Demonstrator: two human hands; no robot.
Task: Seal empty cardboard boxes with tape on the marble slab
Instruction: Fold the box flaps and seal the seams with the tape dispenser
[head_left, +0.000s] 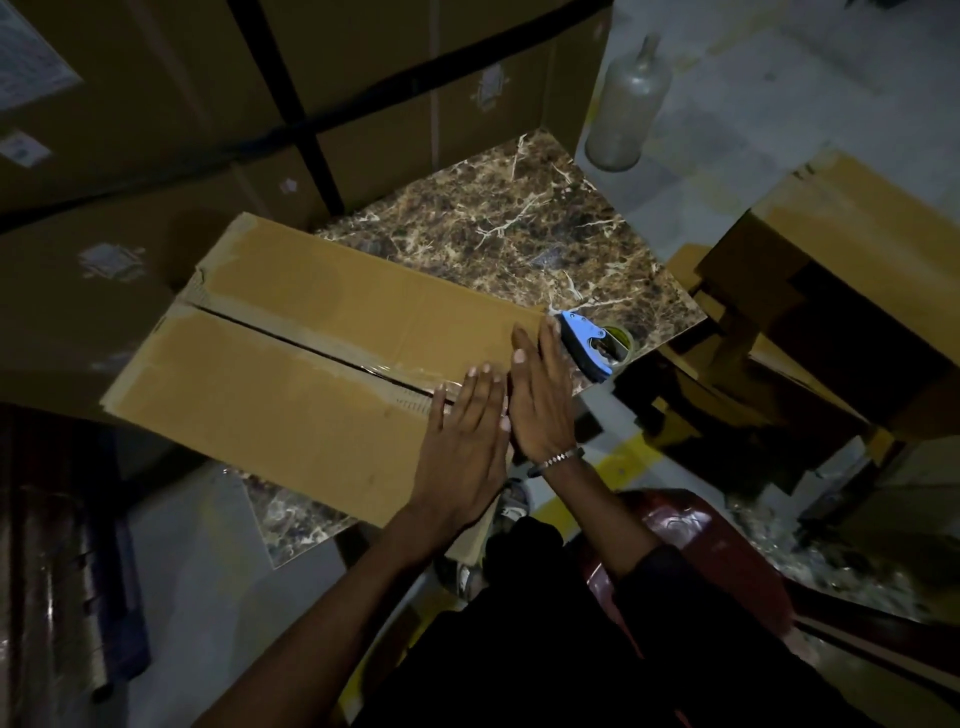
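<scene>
A long flat cardboard box lies on the brown marble slab, its two top flaps meeting along a centre seam covered with clear tape. My left hand lies flat with straight fingers on the near flap at the box's right end, fingertips at the seam. My right hand, with a bracelet on the wrist, presses flat beside it over the seam's end at the box's right edge. A blue tape dispenser with a roll of tape rests on the slab just right of the box, untouched.
Large stacked cartons strapped with black bands stand behind the slab. A glass bottle stands at the back right. More open cardboard boxes sit to the right. A dark red chair is under me.
</scene>
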